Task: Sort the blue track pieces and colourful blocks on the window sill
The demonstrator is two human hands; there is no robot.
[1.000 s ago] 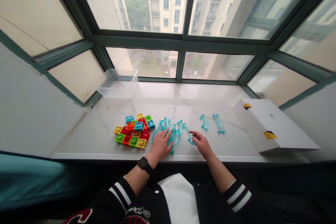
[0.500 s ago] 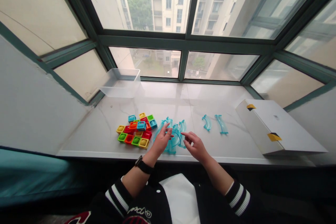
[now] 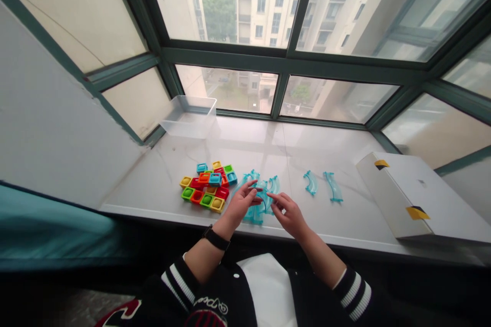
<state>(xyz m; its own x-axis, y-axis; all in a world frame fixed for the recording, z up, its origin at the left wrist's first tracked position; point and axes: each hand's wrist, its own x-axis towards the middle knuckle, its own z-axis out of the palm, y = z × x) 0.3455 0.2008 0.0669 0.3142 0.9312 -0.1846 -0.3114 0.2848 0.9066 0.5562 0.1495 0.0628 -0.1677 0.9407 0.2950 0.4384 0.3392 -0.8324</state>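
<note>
We look over a white marbled sill (image 3: 264,145) below a dark green window frame (image 3: 230,57), with pale apartment buildings (image 3: 264,10) showing through the glass at the top. In the lower middle of the frame lies a loose pile of translucent blue track pieces (image 3: 253,216). Our left hand (image 3: 242,203) is over its left part, fingers reaching to the right and slightly spread; our right hand (image 3: 288,214) is at its right edge, index finger pointing left and the other fingers curled. We cannot tell whether either hand grips a piece. Colourful blocks (image 3: 205,179) sit together just left of the pile, while two more track pieces (image 3: 333,188) lie apart, right of centre. We see a clear plastic bin (image 3: 187,127) at middle left, near the glass, and a white box (image 3: 418,189) at lower right.
</note>
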